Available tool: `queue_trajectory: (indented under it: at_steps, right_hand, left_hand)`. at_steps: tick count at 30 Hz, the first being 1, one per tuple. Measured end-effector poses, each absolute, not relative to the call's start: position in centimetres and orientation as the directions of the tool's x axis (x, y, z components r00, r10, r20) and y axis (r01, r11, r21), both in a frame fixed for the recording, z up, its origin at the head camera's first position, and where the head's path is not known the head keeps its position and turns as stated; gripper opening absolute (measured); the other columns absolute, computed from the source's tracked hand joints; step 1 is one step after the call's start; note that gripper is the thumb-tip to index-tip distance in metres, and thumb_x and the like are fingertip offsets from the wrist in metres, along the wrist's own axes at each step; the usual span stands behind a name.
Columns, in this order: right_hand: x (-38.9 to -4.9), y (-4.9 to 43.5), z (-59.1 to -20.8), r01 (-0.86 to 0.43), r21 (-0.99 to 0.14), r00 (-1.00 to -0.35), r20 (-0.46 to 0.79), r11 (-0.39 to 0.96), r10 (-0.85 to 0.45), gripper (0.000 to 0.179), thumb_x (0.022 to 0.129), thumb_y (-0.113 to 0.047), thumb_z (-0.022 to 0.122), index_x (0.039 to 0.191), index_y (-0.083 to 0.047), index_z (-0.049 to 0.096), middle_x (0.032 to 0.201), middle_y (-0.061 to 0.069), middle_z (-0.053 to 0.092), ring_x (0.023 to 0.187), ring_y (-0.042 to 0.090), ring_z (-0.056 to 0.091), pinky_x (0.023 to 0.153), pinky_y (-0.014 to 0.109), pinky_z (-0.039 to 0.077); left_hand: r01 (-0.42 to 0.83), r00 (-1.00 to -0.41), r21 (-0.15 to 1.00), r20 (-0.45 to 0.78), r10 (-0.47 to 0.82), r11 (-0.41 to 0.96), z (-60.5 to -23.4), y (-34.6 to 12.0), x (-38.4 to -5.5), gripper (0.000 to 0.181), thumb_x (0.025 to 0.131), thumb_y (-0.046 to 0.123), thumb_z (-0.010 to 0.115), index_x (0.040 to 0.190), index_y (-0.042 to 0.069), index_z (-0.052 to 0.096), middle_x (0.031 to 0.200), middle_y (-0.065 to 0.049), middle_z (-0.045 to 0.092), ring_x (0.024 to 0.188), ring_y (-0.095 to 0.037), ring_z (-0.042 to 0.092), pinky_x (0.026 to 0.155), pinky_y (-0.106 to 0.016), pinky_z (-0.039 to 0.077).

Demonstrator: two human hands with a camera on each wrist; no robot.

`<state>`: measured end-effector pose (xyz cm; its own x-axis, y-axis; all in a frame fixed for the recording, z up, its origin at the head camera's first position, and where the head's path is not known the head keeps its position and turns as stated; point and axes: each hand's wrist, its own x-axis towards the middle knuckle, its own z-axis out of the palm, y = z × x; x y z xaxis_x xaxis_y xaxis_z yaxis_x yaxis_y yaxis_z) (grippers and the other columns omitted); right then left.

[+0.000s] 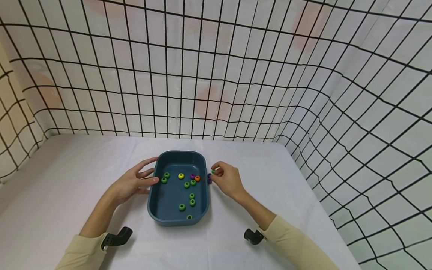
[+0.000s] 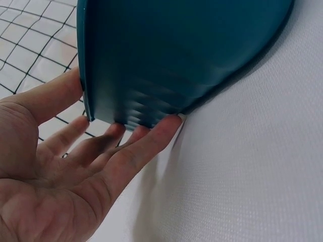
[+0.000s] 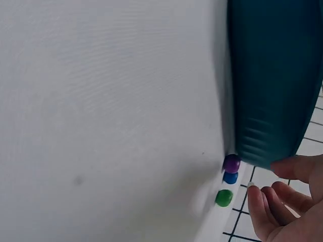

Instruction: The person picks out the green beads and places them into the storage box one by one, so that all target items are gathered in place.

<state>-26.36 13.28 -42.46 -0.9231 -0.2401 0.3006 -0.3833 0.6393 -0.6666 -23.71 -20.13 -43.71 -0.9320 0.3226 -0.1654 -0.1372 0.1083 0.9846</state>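
Facing a black grid mesh (image 1: 165, 47) over pale sheeting (image 1: 173, 30), I work at a table (image 1: 273, 168) draped in white cloth with a fine weave. On it stands my blue-green tray (image 1: 168, 198), smooth and deep, rectangular with rounded corners, its outer wall marked by patches of short ridges. My left hand (image 1: 131, 184) is spread wide against the tray's left side, one digit at the rim and the others along the wall. My right hand (image 1: 229, 180) is at the opposite side, its fingers bent loosely with a gap to the thumb. A black fitting (image 1: 118, 237) juts from each wrist. Smallest are the round, glossy, holed beads: inside the tray, eight green beads (image 1: 192, 203), one yellow (image 1: 180, 176), one purple, one orange; outside, near my right fingers, purple (image 3: 232, 164), blue (image 3: 230, 177) and green (image 3: 224, 198) ones.
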Motion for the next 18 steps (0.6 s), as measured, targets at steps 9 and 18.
queue_trajectory:
  at_steps: [9,18]
  right_hand:
    - [-26.5,13.4,-43.6,-0.334,-0.617,-0.942,0.193,0.713,-0.274,0.021,0.083,-0.005,0.077,0.103,-0.002,0.073,0.088,0.012,0.072,0.077,0.019,0.061,0.068,0.031,0.051]
    - [-26.5,13.4,-44.0,-0.333,-0.573,-0.939,0.124,0.749,-0.322,0.032,0.078,0.000,0.072,0.110,-0.003,0.074,0.088,0.011,0.071,0.078,0.019,0.060,0.070,0.032,0.051]
  left_hand:
    - [-0.138,-0.932,0.984,-0.167,0.322,0.112,-43.6,-20.1,-23.7,0.086,0.096,0.014,0.069,0.163,0.023,0.017,0.167,-0.027,0.012,0.145,-0.052,0.033,0.099,-0.062,0.050]
    - [-0.136,-0.934,0.985,-0.165,0.317,0.110,-43.6,-20.1,-23.6,0.086,0.096,0.014,0.070,0.163,0.023,0.017,0.167,-0.027,0.012,0.144,-0.053,0.034,0.098,-0.062,0.051]
